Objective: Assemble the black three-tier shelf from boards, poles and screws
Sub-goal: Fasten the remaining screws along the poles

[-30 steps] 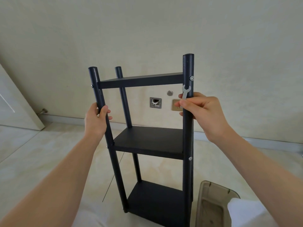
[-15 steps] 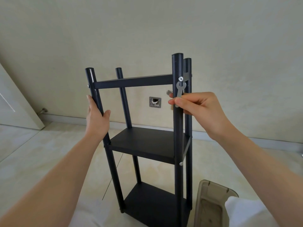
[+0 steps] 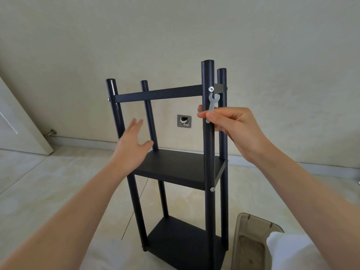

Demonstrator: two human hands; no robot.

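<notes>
Bin (image 3: pixel 251 240) beside shelf (image 3: pixel 175 168), contents unclear, right hand (image 3: pixel 233 125) pinching wrench (image 3: pixel 212 106)

The bottom black board (image 3: pixel 181 248) of the shelf ran past the lower edge, its near corner unseen. The translucent grey plastic bin (image 3: pixel 251 242) was cut off below and partly covered by a white cloth (image 3: pixel 292 252). The flat silver spanner (image 3: pixel 212 106) had its lower end buried in the right hand (image 3: pixel 233 123). The left hand (image 3: pixel 132 145) was motion-blurred, covering part of the near left black pole (image 3: pixel 116 112).
</notes>
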